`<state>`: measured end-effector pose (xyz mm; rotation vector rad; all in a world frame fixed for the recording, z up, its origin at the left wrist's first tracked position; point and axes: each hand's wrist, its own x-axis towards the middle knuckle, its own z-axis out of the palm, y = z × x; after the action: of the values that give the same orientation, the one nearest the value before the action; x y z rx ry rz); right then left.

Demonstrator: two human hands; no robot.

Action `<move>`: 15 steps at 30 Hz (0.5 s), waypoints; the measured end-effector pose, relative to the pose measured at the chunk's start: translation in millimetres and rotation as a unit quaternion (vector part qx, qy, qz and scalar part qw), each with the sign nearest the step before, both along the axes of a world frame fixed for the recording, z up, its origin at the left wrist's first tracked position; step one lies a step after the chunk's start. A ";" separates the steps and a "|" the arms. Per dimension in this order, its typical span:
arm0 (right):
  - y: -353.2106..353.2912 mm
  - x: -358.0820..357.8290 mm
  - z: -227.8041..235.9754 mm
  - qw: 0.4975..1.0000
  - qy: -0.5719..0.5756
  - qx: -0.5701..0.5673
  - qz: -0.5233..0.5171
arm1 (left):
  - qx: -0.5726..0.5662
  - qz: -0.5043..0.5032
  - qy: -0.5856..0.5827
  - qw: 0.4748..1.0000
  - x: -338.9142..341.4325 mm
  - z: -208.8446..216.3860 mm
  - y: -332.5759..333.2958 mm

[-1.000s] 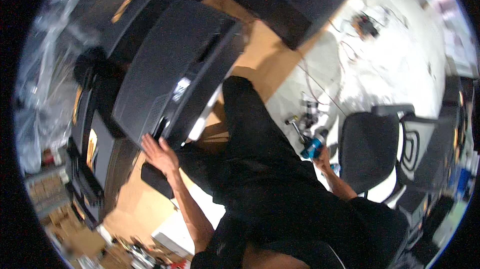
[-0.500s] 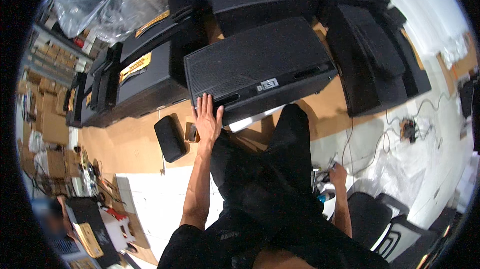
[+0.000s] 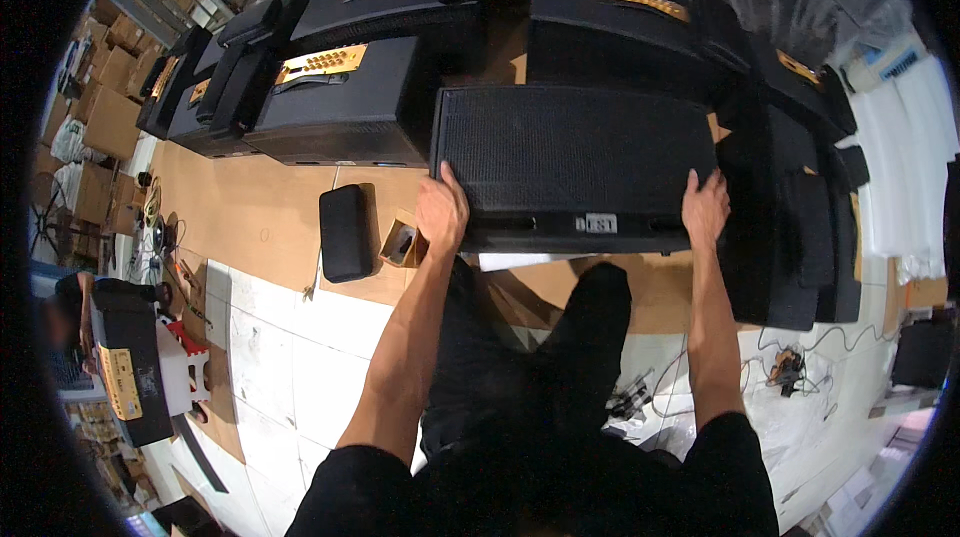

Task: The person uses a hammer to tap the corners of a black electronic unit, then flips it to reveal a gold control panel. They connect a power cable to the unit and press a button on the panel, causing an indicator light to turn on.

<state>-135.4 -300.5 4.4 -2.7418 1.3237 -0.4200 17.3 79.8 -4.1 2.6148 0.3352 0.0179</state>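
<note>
Directly in front of me is a black speaker cabinet (image 3: 575,152) with a mesh grille on top and a small pale badge on its near edge. My left hand (image 3: 442,212) grips its near left corner, thumb up along the side. At the near right corner my right hand (image 3: 706,209) takes hold in the same way, fingers curled over the edge. Under the near edge shows a strip of something white (image 3: 520,261). Left of my left hand lie a small open cardboard box (image 3: 400,242) with a dark item inside and a black padded case (image 3: 345,232).
More black speaker cabinets with gold control panels (image 3: 322,64) stand left, behind and right. Brown cardboard sheet (image 3: 250,197) covers part of the white tiled floor. Cables (image 3: 790,367) and clear plastic lie at right. Another person sits at far left beside a cabinet (image 3: 125,367).
My right hand has come up from the tools low on the right and taken hold of the cabinet. My left hand, flat before, now grips its corner. The cabinet sits squarer to me.
</note>
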 end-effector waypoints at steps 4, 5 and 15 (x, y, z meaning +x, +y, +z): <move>-3.8 -6.1 -10.5 0.998 0.038 0.033 -0.032 | 0.050 0.027 0.046 0.997 1.9 4.9 -3.8; -1.6 -0.2 -10.1 0.997 0.044 0.051 -0.049 | 0.051 0.030 0.085 0.995 5.1 9.6 -4.4; -12.8 -7.4 -16.5 0.998 0.067 0.021 0.005 | 0.057 0.056 0.163 0.983 11.5 23.6 -10.5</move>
<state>-142.8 -313.3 -12.1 -2.7840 1.3289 -0.2085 28.7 69.3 19.4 2.7072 0.6110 -0.3680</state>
